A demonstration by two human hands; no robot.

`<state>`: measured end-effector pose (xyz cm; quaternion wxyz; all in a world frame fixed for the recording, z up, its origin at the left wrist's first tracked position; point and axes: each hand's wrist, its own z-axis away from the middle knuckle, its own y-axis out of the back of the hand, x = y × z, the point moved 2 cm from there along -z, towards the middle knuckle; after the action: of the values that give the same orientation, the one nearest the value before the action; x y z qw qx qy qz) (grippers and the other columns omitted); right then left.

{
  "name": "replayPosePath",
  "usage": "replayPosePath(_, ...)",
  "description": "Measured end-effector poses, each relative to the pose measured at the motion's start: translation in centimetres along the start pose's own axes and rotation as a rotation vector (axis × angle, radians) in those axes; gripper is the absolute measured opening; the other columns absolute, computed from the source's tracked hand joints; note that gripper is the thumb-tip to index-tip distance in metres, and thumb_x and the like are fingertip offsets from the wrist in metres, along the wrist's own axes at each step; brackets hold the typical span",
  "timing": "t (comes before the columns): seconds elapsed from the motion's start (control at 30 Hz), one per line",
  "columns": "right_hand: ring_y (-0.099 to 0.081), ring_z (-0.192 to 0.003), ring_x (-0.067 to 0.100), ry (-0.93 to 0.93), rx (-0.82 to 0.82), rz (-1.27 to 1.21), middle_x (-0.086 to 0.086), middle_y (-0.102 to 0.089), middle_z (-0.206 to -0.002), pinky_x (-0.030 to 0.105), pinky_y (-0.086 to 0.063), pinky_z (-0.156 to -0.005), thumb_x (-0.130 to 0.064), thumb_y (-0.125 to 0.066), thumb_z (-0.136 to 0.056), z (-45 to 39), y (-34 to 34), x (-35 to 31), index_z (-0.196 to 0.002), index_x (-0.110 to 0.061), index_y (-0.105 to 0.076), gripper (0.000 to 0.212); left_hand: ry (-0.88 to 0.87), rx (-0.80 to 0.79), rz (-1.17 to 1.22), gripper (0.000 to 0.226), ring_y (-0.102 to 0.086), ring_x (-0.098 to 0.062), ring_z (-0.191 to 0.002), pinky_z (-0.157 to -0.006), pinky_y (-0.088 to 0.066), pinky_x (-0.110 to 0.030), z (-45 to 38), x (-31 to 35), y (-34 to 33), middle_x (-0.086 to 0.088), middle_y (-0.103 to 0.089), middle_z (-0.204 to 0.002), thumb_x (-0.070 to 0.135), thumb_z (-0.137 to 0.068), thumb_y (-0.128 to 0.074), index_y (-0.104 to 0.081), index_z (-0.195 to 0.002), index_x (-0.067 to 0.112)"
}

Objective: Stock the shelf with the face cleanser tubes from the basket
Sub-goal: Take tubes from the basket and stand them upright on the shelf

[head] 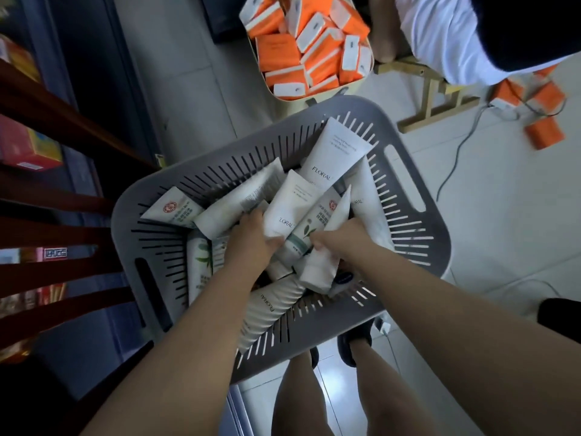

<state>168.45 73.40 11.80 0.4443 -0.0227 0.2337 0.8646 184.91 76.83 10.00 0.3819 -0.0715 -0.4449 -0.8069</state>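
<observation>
A grey slotted basket on the floor holds several white face cleanser tubes, some marked FLORAL, some with a green leaf print. Both my hands are inside the basket. My left hand grips a white FLORAL tube near its lower end. My right hand curls around a white tube and touches the leaf-print tube beside it. The shelf, with dark red-brown boards, runs along the left edge of the view.
Red and yellow boxes sit on the shelf. A cream tub behind the basket is full of orange-and-white packs. A person in white sits on a wooden stool at the top right, with loose orange packs and a cable on the tiled floor.
</observation>
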Motion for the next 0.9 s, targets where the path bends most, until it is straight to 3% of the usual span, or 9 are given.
replayPosePath(0.07, -0.061, -0.090, 0.031, -0.027, -0.088, -0.204, 0.014, -0.063, -0.103, 0.044, -0.054, -0.080, -0.020, -0.064, -0.050, 1.0, 0.5, 0.4, -0.106, -0.005, -0.050, 0.059, 0.024, 0.004, 0.094, 0.054, -0.054, -0.028, -0.109, -0.084, -0.046, -0.035, 0.8, 0.1, 0.5, -0.010, -0.055, -0.121, 0.028, -0.079, -0.067, -0.045, -0.123, 0.007)
replayPosePath(0.13, -0.058, -0.082, 0.030, -0.039, -0.158, -0.358, 0.015, -0.060, -0.094, 0.038, -0.052, -0.076, -0.009, -0.057, -0.065, 2.4, 1.3, 0.3, -0.101, -0.007, -0.051, 0.037, 0.076, 0.007, 0.263, 0.050, -0.051, -0.026, -0.113, -0.085, -0.042, -0.033, 2.0, 0.7, 1.8, -0.007, -0.053, -0.124, 0.023, -0.084, -0.065, -0.042, -0.124, 0.005)
replayPosePath(0.23, -0.048, -0.080, 0.028, 0.037, -0.198, -0.445, 0.015, -0.051, -0.083, 0.038, -0.041, -0.072, -0.013, -0.052, -0.052, 5.0, 2.5, -0.6, -0.090, -0.008, -0.053, 0.038, 0.161, 0.002, 0.537, 0.046, -0.052, -0.025, -0.113, -0.093, -0.044, -0.036, 4.4, 1.9, 4.1, -0.010, -0.053, -0.128, 0.020, -0.087, -0.063, -0.041, -0.125, 0.004)
replayPosePath(0.3, -0.052, -0.079, 0.028, 0.123, -0.207, -0.430, 0.014, -0.054, -0.082, 0.038, -0.042, -0.071, -0.015, -0.051, -0.050, 7.1, 3.6, -1.8, -0.090, -0.010, -0.055, 0.040, 0.170, 0.011, 0.672, 0.044, -0.053, -0.021, -0.107, -0.089, -0.043, -0.033, 6.4, 3.0, 5.8, -0.006, -0.054, -0.124, 0.019, -0.088, -0.063, -0.042, -0.125, 0.008)
replayPosePath(0.47, -0.060, -0.089, 0.027, 0.362, -0.299, -0.533, 0.012, -0.063, -0.099, 0.041, -0.049, -0.084, -0.003, -0.057, -0.080, 13.6, 8.4, -5.6, -0.112, -0.008, -0.054, 0.033, 0.148, 0.164, 0.867, 0.040, -0.056, -0.018, -0.103, -0.089, -0.046, -0.036, 11.6, 7.4, 11.4, 0.000, -0.057, -0.117, 0.020, -0.086, -0.065, -0.046, -0.120, 0.017)
replayPosePath(0.6, -0.062, -0.099, 0.030, 0.547, -0.366, -0.618, 0.016, -0.065, -0.110, 0.045, -0.050, -0.090, -0.003, -0.057, -0.086, 19.6, 12.5, -8.7, -0.118, -0.005, -0.057, 0.032, 0.077, 0.286, 0.945, 0.038, -0.060, -0.021, -0.107, -0.095, -0.049, -0.042, 16.8, 11.2, 16.5, -0.002, -0.061, -0.118, 0.018, -0.084, -0.067, -0.050, -0.117, 0.015)
replayPosePath(0.77, -0.066, -0.083, 0.019, 0.704, -0.503, -0.676, 0.005, -0.069, -0.095, 0.034, -0.055, -0.077, -0.005, -0.055, -0.088, 27.5, 16.0, -11.8, -0.106, -0.011, -0.063, 0.021, -0.068, 0.478, 0.984, 0.026, -0.064, -0.017, -0.096, -0.077, -0.054, -0.031, 24.2, 15.4, 22.1, -0.001, -0.066, -0.108, 0.013, -0.085, -0.065, -0.053, -0.108, 0.017)
replayPosePath(0.83, -0.065, -0.090, 0.025, 0.756, -0.593, -0.643, 0.010, -0.069, -0.100, 0.040, -0.053, -0.085, -0.008, -0.056, -0.088, 31.1, 16.6, -13.1, -0.105, -0.011, -0.064, 0.019, -0.112, 0.583, 0.983, 0.025, -0.065, -0.012, -0.089, -0.066, -0.053, -0.022, 27.4, 16.6, 24.3, 0.002, -0.067, -0.102, 0.013, -0.085, -0.065, -0.053, -0.107, 0.016)
replayPosePath(0.9, -0.063, -0.097, 0.031, 0.815, -0.670, -0.607, 0.015, -0.067, -0.108, 0.046, -0.051, -0.090, -0.009, -0.057, -0.087, 34.8, 16.9, -14.3, -0.114, -0.006, -0.061, 0.027, -0.145, 0.690, 0.986, 0.027, -0.066, -0.011, -0.089, -0.068, -0.054, -0.022, 30.9, 17.4, 26.4, 0.002, -0.068, -0.102, 0.015, -0.085, -0.066, -0.055, -0.109, 0.014)
